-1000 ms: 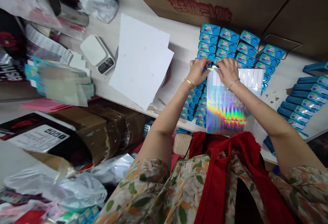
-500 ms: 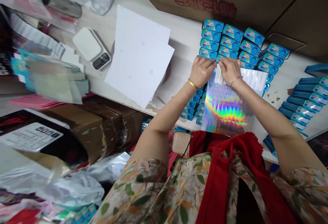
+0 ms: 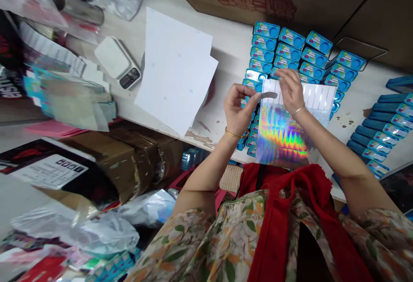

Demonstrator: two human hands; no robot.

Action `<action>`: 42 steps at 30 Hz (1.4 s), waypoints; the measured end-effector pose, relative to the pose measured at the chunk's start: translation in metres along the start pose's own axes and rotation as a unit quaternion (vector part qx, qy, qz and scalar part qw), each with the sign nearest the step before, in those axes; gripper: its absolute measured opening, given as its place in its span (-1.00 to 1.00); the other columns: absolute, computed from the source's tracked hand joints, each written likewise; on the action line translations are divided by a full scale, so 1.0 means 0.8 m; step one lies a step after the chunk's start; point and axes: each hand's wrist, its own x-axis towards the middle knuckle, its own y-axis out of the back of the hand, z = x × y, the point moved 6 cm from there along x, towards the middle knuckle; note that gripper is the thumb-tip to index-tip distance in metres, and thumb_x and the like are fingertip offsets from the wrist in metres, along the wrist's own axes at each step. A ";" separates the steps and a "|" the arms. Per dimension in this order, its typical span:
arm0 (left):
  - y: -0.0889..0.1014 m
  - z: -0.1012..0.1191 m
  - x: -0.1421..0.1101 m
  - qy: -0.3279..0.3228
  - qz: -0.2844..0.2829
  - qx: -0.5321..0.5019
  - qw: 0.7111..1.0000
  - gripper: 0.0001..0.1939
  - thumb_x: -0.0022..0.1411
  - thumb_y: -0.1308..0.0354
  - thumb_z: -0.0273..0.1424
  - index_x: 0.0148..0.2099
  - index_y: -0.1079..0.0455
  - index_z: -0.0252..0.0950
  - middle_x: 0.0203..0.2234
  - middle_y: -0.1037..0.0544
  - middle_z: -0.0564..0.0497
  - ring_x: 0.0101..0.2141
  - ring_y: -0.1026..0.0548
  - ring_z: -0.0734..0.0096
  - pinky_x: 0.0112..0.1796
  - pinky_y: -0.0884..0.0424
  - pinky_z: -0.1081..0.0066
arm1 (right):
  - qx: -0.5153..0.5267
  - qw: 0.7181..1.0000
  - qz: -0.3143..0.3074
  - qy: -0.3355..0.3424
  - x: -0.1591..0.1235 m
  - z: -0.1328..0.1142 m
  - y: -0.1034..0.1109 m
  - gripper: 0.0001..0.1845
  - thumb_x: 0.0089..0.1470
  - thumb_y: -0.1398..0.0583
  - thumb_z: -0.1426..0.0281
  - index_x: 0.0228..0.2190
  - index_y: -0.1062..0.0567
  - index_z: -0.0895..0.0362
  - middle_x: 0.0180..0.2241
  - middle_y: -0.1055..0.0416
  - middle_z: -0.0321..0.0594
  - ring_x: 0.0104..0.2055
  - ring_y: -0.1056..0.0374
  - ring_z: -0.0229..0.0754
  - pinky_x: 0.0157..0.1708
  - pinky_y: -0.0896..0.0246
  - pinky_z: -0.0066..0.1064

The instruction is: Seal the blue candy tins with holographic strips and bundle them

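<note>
Head view shows us pinching a small dark strip (image 3: 269, 95) between the thumb and forefinger of our left hand (image 3: 241, 106), its free end over the upper left corner of a shiny rainbow sheet (image 3: 284, 133). Our right hand (image 3: 291, 91) is over the sheet's upper part, fingers loosely bent and parted. We see the sheet overlapping rows of blue boxes (image 3: 292, 38) on the white table (image 3: 226, 36), with white papers (image 3: 176, 71) and a scale (image 3: 116, 61) farther left.
</note>
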 end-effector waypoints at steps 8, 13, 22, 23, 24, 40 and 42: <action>-0.100 -0.022 0.026 0.139 -0.062 -0.152 0.977 -0.65 0.34 -0.22 -0.05 -0.29 -0.27 -0.17 -0.42 -0.45 0.10 -0.33 -0.51 0.46 -0.20 -0.49 0.37 | 0.238 0.949 0.068 -0.197 -0.061 -0.001 0.061 -0.37 0.06 -0.21 -0.28 -0.37 -0.45 0.05 -0.39 -0.43 -0.30 -0.32 -0.38 -0.23 -0.20 -0.39 -0.30; -0.185 -0.014 0.047 0.140 -0.104 -0.196 0.965 -0.64 0.25 -0.31 -0.07 -0.33 -0.30 -0.19 -0.47 -0.43 0.11 -0.39 -0.45 0.47 -0.26 -0.44 0.39 | 0.162 0.952 0.177 -0.188 -0.060 0.039 0.139 -0.39 0.07 -0.23 -0.25 -0.47 -0.37 0.06 -0.51 -0.28 -0.36 -0.44 -0.25 -0.28 -0.36 -0.31 -0.35; -0.328 0.006 0.118 -0.045 -0.131 0.073 0.988 -0.79 0.43 -0.16 -0.19 -0.21 -0.41 -0.20 -0.15 -0.51 -0.04 0.02 -0.48 0.15 0.09 -0.40 0.04 | -0.048 0.950 0.230 -0.204 -0.032 0.131 0.247 -0.44 0.22 -0.14 -0.14 -0.48 -0.42 0.08 -0.55 -0.23 -0.34 -0.40 -0.27 -0.23 -0.37 -0.25 -0.35; -0.336 0.005 0.120 -0.054 -0.134 0.094 0.985 -0.79 0.44 -0.14 -0.19 -0.18 -0.42 -0.20 -0.11 -0.50 -0.05 0.05 -0.47 0.11 0.10 -0.38 -0.01 | -0.062 0.951 0.222 -0.206 -0.030 0.133 0.249 -0.45 0.25 -0.12 -0.13 -0.46 -0.44 0.08 -0.54 -0.25 -0.33 -0.38 -0.30 -0.21 -0.35 -0.26 -0.34; -0.341 0.004 0.120 -0.058 -0.136 0.108 0.983 -0.80 0.44 -0.13 -0.19 -0.16 -0.42 -0.20 -0.09 -0.49 -0.07 0.08 -0.45 0.07 0.11 -0.36 -0.04 | -0.072 0.952 0.212 -0.208 -0.029 0.134 0.251 -0.45 0.27 -0.10 -0.11 -0.44 -0.46 0.08 -0.52 -0.28 -0.31 -0.35 -0.33 -0.20 -0.32 -0.28 -0.33; -0.357 -0.008 0.116 -0.040 -0.164 0.152 0.974 -0.68 0.40 -0.16 -0.17 0.12 -0.30 -0.12 0.10 -0.37 -0.18 0.27 -0.21 -0.22 0.14 -0.24 -0.14 | -0.045 0.951 0.211 -0.221 -0.034 0.198 0.227 -0.41 0.28 -0.05 -0.15 -0.19 -0.54 0.08 -0.46 -0.34 -0.28 -0.33 -0.35 -0.17 -0.25 -0.33 -0.28; -0.353 -0.011 0.116 -0.024 -0.150 0.138 0.979 -0.58 0.37 -0.20 -0.16 0.18 -0.22 -0.08 0.13 -0.33 -0.19 0.29 -0.17 -0.24 0.15 -0.22 -0.16 | -0.024 0.950 0.228 -0.212 -0.040 0.199 0.220 -0.40 0.30 -0.02 -0.13 -0.05 -0.54 0.06 -0.43 -0.35 -0.27 -0.32 -0.36 -0.15 -0.23 -0.34 -0.25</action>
